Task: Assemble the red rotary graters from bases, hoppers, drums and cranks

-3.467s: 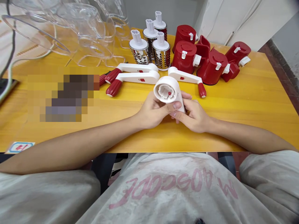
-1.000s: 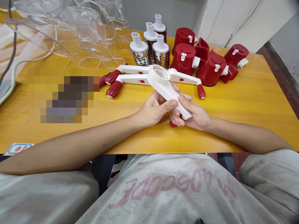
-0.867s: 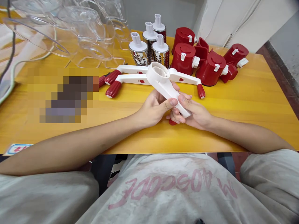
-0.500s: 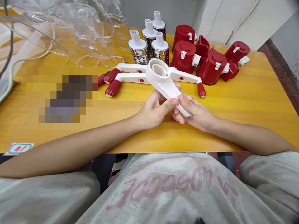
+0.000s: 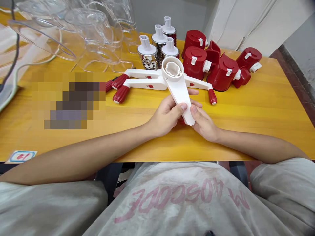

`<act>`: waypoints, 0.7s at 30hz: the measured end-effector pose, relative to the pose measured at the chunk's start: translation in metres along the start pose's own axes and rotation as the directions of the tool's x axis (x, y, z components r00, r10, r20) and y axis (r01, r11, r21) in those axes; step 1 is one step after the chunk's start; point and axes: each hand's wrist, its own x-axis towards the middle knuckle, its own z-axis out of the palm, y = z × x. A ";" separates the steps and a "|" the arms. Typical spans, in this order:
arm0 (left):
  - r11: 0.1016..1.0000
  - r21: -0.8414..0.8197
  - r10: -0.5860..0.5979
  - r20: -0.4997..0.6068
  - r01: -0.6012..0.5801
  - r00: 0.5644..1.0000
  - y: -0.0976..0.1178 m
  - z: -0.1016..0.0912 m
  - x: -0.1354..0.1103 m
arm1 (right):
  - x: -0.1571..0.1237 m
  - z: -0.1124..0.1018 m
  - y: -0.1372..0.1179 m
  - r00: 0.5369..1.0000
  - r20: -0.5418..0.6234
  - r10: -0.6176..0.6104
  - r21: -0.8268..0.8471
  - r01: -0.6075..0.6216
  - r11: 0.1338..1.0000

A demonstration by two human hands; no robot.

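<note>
A white crank handle (image 5: 179, 95) with a round socket at its far end is held above the front of the table, between both my hands. My left hand (image 5: 169, 113) grips its arm from the left, thumb lying on top. On the other side my right hand (image 5: 204, 123) closes on its narrow near end, thumb against the edge. Under the hands a bit of red shows, mostly hidden. Just beyond lie more white crank handles (image 5: 147, 84) with red knobs (image 5: 121, 94), one pointing right (image 5: 199, 83).
Several metal grater drums (image 5: 149, 59) with white stems stand at the back. Right of them are several red grater bodies (image 5: 195, 62) with white clips. Clear plastic parts (image 5: 88, 36) are heaped at the back left, near cables. A numbered label (image 5: 22, 156) lies at the table's left front edge.
The held crank handle has swung more upright, its socket end shifting right and its near end shifting left. My right hand has moved slightly left and down along with it.
</note>
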 end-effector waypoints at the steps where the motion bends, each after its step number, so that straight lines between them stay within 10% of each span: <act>1: 1.000 -0.004 -0.001 -0.007 0.001 1.000 0.000 0.001 0.000 | -0.001 0.000 0.000 1.000 0.006 -0.013 -0.012 0.013 1.000; 12: 0.949 -0.147 -0.294 -0.083 0.281 0.952 0.008 0.017 -0.007 | -0.006 0.010 -0.019 0.999 0.002 -0.035 -0.167 0.035 0.985; 21: 0.971 -0.143 -0.198 -0.031 0.192 0.980 -0.002 0.009 -0.010 | -0.005 0.010 -0.028 1.000 -0.012 -0.022 -0.210 0.019 0.978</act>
